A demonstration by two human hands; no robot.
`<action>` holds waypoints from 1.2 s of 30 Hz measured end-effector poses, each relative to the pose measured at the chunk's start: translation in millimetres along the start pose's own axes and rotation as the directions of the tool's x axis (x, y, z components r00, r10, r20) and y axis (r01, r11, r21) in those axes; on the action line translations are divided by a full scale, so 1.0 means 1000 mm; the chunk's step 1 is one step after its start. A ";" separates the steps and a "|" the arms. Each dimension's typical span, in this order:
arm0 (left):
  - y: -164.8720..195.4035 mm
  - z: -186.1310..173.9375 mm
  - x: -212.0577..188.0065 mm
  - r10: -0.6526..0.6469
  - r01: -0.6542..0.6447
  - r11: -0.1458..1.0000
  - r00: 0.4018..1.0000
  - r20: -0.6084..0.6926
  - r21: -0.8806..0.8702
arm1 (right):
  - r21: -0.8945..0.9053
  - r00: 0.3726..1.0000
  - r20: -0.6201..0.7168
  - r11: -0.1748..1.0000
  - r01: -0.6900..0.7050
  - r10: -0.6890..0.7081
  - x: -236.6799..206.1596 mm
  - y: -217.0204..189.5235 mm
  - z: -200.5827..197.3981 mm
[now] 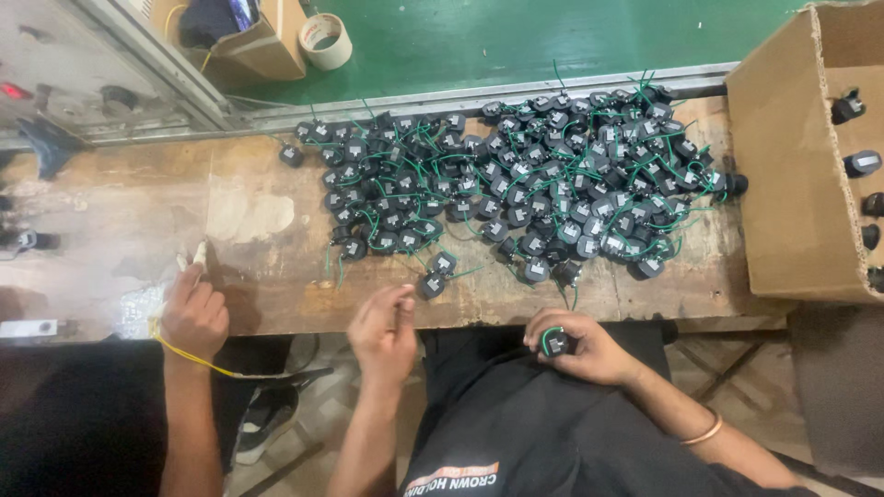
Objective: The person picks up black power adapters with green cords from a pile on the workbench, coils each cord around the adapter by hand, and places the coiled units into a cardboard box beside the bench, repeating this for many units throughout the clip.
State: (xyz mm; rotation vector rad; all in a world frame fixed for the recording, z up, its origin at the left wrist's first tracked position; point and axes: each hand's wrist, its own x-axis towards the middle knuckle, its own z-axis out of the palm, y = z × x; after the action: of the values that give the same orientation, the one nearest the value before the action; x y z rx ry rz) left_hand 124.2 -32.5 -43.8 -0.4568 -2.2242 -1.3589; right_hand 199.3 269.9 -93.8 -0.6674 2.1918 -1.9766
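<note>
While the right hand point(582, 348) is being kept near the counter point(276, 276) edge, a small black part point(552, 342) with a green wire is being clasped in its curled fingers. Just beside it, the left hand point(385, 331) is being held with fingers pinched together, seemingly on nothing. Farther off, a heap of like black parts point(525, 175) is being kept on the counter, beside a cardboard box point(792, 175).

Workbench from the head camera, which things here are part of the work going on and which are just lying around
In use:
- black part with green wire, held in the right hand
- left hand, pinching at the bench edge
- pile of black parts
- cardboard box

Lying about:
- tape roll
- co-worker's hand
</note>
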 end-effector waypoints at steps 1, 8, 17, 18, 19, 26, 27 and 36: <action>0.006 0.008 -0.004 0.065 -0.061 0.997 0.995 0.078 -0.049 | 0.048 1.000 0.010 0.999 -0.020 0.020 -0.001 0.004 0.001; 0.048 0.054 -0.020 0.423 -0.336 0.895 0.847 0.322 -0.292 | 0.085 0.985 0.031 0.982 -0.170 0.168 -0.011 0.031 0.009; 0.052 0.050 -0.014 0.433 -0.308 0.873 0.847 0.308 -0.378 | -0.042 0.993 0.038 0.993 -0.107 0.108 -0.025 0.054 0.004; 0.052 0.050 -0.014 0.428 -0.296 0.872 0.848 0.313 -0.389 | -0.123 0.998 0.024 0.991 -0.054 0.057 -0.025 0.054 0.004; 0.052 0.051 -0.015 0.422 -0.284 0.871 0.849 0.317 -0.400 | -0.114 0.997 0.028 0.991 -0.066 0.069 -0.024 0.053 0.005; 0.045 0.060 -0.020 0.338 -0.143 0.893 0.839 0.426 -0.427 | -0.129 0.992 0.012 0.984 -0.120 0.123 -0.009 0.023 0.009; 0.045 0.064 -0.023 0.286 -0.080 0.902 0.847 0.447 -0.425 | -0.149 0.991 0.014 0.980 -0.130 0.133 -0.006 0.017 0.010; 0.051 0.074 -0.042 0.240 -0.108 0.915 0.920 0.310 -0.389 | -0.270 0.995 0.091 0.963 -0.008 0.034 0.007 -0.015 0.013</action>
State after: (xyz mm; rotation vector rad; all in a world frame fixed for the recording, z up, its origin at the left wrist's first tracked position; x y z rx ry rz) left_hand 168.1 55.8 -58.6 -1.0880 -2.1237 -1.7039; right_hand 201.5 254.1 -79.3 -0.7495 2.4205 -1.6145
